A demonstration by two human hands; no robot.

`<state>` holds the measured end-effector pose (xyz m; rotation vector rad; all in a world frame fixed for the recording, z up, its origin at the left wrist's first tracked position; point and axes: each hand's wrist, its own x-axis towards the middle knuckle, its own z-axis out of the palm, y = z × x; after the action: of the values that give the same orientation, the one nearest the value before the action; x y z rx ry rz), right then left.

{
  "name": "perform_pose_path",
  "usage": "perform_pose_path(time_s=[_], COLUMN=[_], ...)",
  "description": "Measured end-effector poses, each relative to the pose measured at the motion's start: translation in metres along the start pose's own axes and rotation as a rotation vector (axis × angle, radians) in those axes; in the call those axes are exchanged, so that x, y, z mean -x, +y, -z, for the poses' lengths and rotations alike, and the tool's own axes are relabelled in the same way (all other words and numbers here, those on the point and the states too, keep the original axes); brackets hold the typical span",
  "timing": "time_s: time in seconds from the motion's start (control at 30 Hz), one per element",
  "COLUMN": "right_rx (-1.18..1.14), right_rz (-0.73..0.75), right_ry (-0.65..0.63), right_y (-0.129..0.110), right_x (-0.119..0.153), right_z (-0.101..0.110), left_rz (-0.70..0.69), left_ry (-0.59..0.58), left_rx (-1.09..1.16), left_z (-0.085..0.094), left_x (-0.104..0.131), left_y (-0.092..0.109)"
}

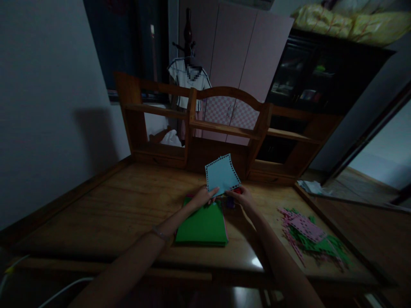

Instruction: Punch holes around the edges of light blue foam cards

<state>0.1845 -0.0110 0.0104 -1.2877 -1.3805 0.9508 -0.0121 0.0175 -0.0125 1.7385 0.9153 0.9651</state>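
Thin bracelet (159,233) round left forearm (146,244), bare right forearm (271,239)

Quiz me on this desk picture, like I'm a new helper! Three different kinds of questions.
1. True or false: the left hand and right hand both hold the blue sheet.
2. The dark marks on the blue sheet run along its: A) middle only, B) edges, C) one corner only.
3. Fill in: the pink and green pieces lie to the ____ of the green stack.

Key: 1 true; 2 B; 3 right
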Motion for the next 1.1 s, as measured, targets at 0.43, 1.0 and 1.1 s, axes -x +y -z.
perform_pose_path(time_s=[0.43,1.0,1.1], right_rx=[-0.029,0.02,0.031], right_rz=[-0.008,-0.003,-0.005], right_ry=[0.004,0.01,0.0], right_y=[-0.0033,-0.0004,-0.0008], right_x=[0.0033,0.0014,0.0019], right_z=[-0.001,0.0005,0.0005], left_rz=[0.008,0.03,0.017], left_ry=[0.004,0.005,0.003], left_rx=[-0.016,-0.029,-0.028], left_z=[0.0006,0.0008,0.0008], left_x=[-0.0008,-0.0007,-0.0006], left_y=[-0.0028,-0.0018,-0.0023])
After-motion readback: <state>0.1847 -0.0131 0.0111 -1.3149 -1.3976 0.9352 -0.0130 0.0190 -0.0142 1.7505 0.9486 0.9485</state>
